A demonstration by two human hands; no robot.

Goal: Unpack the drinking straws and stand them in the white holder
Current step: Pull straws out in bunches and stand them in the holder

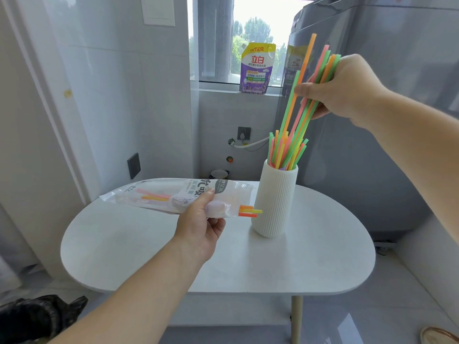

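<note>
our right hand (347, 90) grips a bunch of straws (301, 112) over the white holder (274, 202); our left hand (201, 227) clutches the packet (173, 194).

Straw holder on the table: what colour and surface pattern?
White holder, with fine vertical ribbing; head view.

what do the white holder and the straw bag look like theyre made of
White holder: probably matte ceramic or plastic, judging by fine vertical ribs and no glare; which one is unclear. Straw bag: thin clear plastic film, glossy and crinkled, with straws visible through it.
</note>
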